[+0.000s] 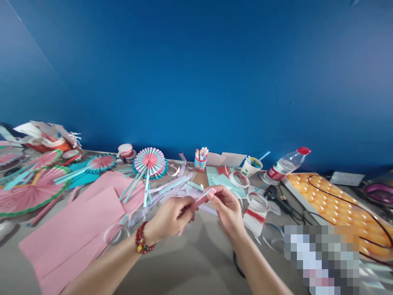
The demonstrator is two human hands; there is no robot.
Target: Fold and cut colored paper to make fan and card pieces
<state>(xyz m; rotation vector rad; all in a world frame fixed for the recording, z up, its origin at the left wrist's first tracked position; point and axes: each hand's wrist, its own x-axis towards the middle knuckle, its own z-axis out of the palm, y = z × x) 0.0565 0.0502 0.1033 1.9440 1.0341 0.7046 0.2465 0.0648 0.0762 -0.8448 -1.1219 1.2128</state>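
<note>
A narrow pink paper strip (201, 200) is stretched between my two hands above the middle of the table. My left hand (172, 217), with a red bead bracelet (141, 239) at the wrist, is closed around its lower part. Between thumb and fingers, my right hand (226, 207) pinches the upper end. Behind them lie loose lilac and pale blue paper strips (176, 188). A pleated pink and blue paper rosette (150, 162) on stick legs stands farther back to the left. Part of the strip is hidden by my fingers.
Pink paper sheets (76, 221) cover the left, with paper fans (37, 188) beyond. At the right are tape rolls (239, 179), a glue gun (278, 200), a plastic bottle (284, 166) and an orange bubbled panel (337, 205). A pen cup (200, 163) stands by the blue wall.
</note>
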